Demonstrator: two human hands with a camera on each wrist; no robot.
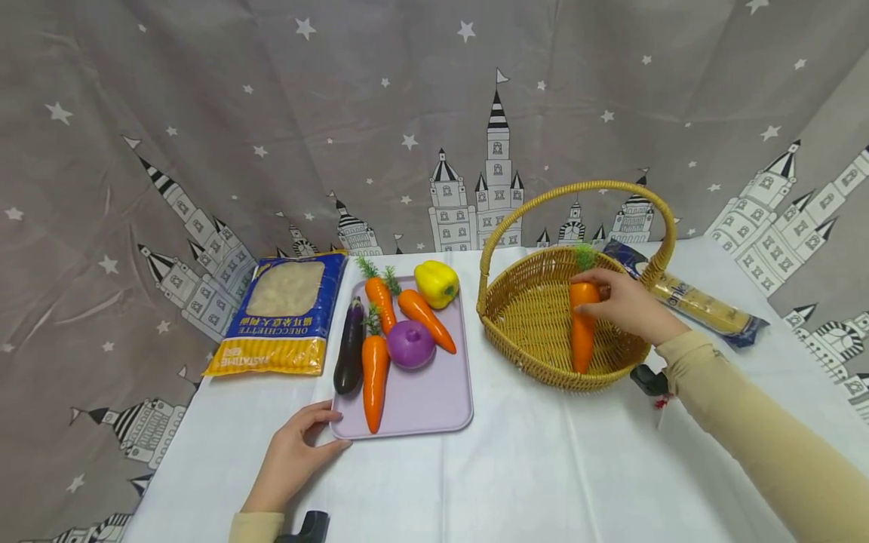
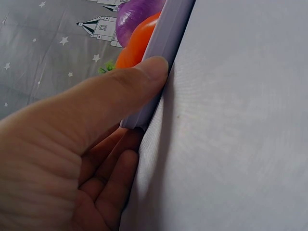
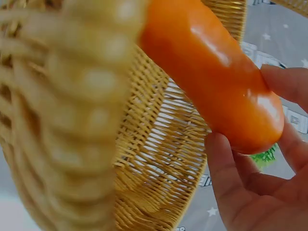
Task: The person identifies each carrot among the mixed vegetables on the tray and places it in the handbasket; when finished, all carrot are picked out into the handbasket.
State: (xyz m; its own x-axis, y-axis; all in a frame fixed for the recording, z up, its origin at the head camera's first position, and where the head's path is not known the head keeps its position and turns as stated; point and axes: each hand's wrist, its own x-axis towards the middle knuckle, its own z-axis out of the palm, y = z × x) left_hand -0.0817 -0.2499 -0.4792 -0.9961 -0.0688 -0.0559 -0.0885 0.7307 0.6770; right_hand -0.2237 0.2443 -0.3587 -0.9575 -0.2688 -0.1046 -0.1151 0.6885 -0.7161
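In the head view, the right hand (image 1: 623, 303) pinches a glossy orange carrot with a feathery green top (image 1: 582, 338) near its crown. The carrot is inside the right part of an oval golden wicker basket (image 1: 535, 367), its tip pointing to the basket's near edge. Such a smooth, tapering body probably calls for a light, steady pinch, with the wrist kept clear of the tall arched wicker handle (image 1: 577, 186). Whether the tip rests on the basket's floor cannot be told.

In the left wrist view, the left hand (image 2: 67, 127) grips the near left corner of a flat lilac rectangular tray (image 2: 163, 41), thumb against the rim. A gentle hold should be enough to steady it. The rim partly hides a round purple onion (image 2: 134, 20) and a second orange carrot (image 2: 139, 43); how far the fingers reach beneath the corner is unclear.

In the right wrist view, thumb and fingers clasp the held carrot's thick end. Its leafy top is mostly covered, its tip is out of sight, and blurred wickerwork fills the left side.
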